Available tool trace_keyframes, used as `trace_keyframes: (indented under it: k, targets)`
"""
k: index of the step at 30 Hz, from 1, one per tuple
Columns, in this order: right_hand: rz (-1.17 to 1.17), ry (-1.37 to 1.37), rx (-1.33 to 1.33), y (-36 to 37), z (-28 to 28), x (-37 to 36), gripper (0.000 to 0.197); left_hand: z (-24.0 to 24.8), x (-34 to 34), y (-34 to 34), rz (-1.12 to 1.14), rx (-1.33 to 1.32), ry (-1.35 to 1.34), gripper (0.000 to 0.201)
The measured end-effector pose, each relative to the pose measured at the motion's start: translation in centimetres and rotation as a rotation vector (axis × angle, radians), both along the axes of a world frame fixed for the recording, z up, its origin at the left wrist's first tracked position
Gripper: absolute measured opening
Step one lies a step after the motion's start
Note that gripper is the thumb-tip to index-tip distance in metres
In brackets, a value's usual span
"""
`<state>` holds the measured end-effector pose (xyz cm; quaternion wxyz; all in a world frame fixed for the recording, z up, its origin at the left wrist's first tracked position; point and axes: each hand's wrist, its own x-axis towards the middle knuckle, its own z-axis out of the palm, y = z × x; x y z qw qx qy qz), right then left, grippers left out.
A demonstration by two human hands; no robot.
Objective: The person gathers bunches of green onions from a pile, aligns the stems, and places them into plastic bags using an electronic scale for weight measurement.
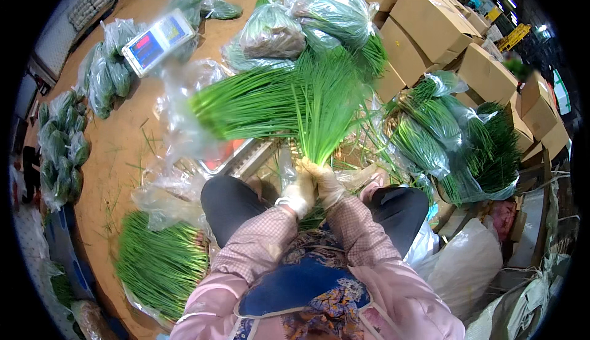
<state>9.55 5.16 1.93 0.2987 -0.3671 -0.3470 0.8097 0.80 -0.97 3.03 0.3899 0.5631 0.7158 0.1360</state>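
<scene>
Head view, floor: brown and broad, with scattered green scraps; the floor (pixel 120 168) carries most of what shows.
Cardboard boxes: stacked along the floor's far right edge, the boxes (pixel 430 27) stand partly overlapping.
Bagged greens, right: several clear bags (pixel 433 128) of long green stalks, bunched near the floor's right edge, in front of the boxes.
Bagged greens, far: plump clear bags (pixel 332 11) piled toward the floor's far edge.
Bagged greens, left: smaller filled bags (pixel 61 149) clustered at the floor's left edge.
Loose heap: green stalks (pixel 163 266) near the floor's near left corner, pale ends toward the person.
Lying pile: a thick sideways layer (pixel 246 103), pale ends leftward, blurred clear plastic beside them.
Held bunch: green stalks (pixel 329 106) gathered in front of the person, blades fanning toward the floor's far edge and overlapping the lying pile.
Display unit: white and blue, tilted, the unit (pixel 158 42) stands beyond the lying pile.
Left hand: pale-gloved, the hand (pixel 298 192) is closed around the bunch's pale base.
Right hand: also pale-gloved, this hand (pixel 330 185) grips the same base, touching the other.
</scene>
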Motion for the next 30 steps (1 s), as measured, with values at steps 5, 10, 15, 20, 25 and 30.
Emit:
trace_keyframes:
  k: [5,10,15,20,25,30]
  targets:
    - [0.012,0.211,-0.121,-0.8,2.9,2.1,0.049,1.5,-3.2,-1.0,0.154,-0.08,-0.803,0.036]
    - [0.187,0.238,-0.036,-0.8,2.6,3.3,0.058,1.4,-0.8,-0.6,0.231,-0.096,-1.104,0.024]
    - [0.214,0.203,0.024,-1.2,2.8,3.2,0.053,1.2,-0.3,-1.4,0.219,-0.134,-0.967,0.024]
    - [0.303,0.085,-0.07,-0.4,2.6,3.8,0.053,1.0,-0.6,-1.8,0.394,-0.172,-1.327,0.023]
    - [0.301,-0.388,0.28,1.8,4.3,7.9,0.038,2.2,-2.5,-2.3,0.323,-0.173,-1.305,0.024]
    - [0.101,-0.539,0.53,1.6,10.1,6.0,0.023,1.9,-3.2,-2.8,0.385,-0.085,-1.164,0.027]
